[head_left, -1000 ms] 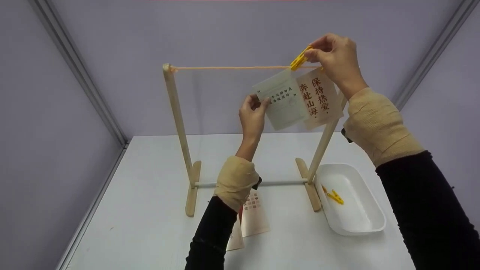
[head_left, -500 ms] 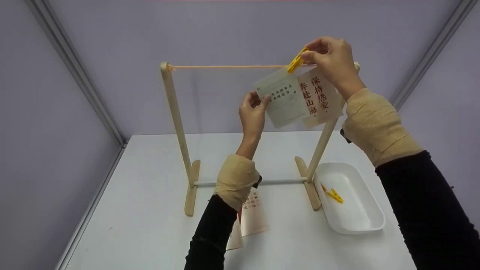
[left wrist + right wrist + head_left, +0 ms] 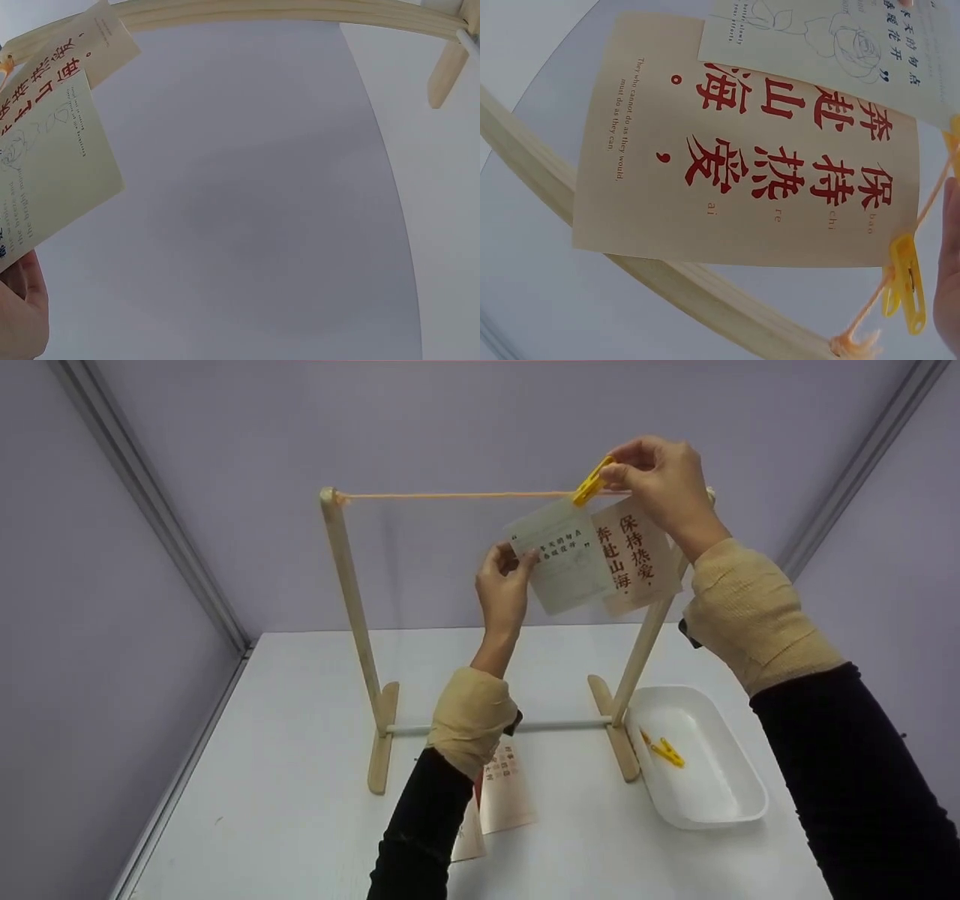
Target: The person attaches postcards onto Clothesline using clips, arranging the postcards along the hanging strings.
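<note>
My left hand (image 3: 502,592) pinches the left edge of a pale green card (image 3: 564,577) printed with dark characters and a line-drawn flower. At the card's top corner, my right hand (image 3: 671,484) holds a yellow clothespin (image 3: 592,482) between thumb and fingers. The clothespin's tip is at the orange string (image 3: 450,496); whether it has clamped the string is hard to tell. A cream card (image 3: 637,559) with red characters hangs just right, partly overlapped by the green one. A second yellow clothespin (image 3: 906,281) fastens it to the string, as the right wrist view shows.
The string spans a wooden frame (image 3: 351,607) standing on a white table (image 3: 285,780). Right of it, a white tray (image 3: 720,780) contains yellow clothespins (image 3: 667,752). More printed cards (image 3: 508,799) lie on the table, partly behind my left forearm.
My right hand and the clothespin have dropped very slightly. My left hand keeps its hold on the green card, which stays almost in the same place.
</note>
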Motion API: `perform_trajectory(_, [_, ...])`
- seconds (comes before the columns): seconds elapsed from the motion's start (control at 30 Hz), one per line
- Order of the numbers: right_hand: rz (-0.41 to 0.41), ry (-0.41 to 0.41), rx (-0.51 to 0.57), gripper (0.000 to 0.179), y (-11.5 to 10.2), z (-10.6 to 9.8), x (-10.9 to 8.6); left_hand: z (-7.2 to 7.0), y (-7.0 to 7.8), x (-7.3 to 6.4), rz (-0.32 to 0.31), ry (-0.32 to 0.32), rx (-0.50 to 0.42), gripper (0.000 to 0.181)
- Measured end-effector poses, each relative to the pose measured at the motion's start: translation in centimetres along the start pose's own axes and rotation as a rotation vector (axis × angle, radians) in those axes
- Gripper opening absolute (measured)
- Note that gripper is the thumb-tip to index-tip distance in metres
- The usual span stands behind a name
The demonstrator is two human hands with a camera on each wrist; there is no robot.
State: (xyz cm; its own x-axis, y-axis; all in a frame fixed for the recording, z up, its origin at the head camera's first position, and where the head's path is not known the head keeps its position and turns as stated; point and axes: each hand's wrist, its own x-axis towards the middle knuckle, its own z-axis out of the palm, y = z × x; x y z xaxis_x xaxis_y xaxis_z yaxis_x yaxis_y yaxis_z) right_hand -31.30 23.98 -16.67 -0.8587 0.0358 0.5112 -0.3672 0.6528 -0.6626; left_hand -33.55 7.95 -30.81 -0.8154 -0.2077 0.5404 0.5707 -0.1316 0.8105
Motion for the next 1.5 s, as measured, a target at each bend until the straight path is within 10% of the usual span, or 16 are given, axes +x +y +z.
perform_trajectory(0.27, [0.042,-0.043,0.188,0.039,-0.1,0.0,-0.1,0.3,0.0,0.1,0.000,0.003,0.008,0.019])
perform_trajectory(0.97, [0.029,-0.002,0.230,0.035,0.6,-1.2,-1.0,0.0,-1.1,-0.7,-0.077,0.007,-0.104,0.024])
perform_trajectory(1.2, [-0.103,0.100,0.318,0.023,3.1,-2.5,-4.1,-0.1,-1.7,-2.0,-0.065,-0.017,-0.116,0.031])
perform_trajectory(1.5, [-0.062,0.081,0.225,0.021,8.9,-2.8,-11.9,0.0,-4.8,-6.0,-0.132,0.013,-0.081,0.038])
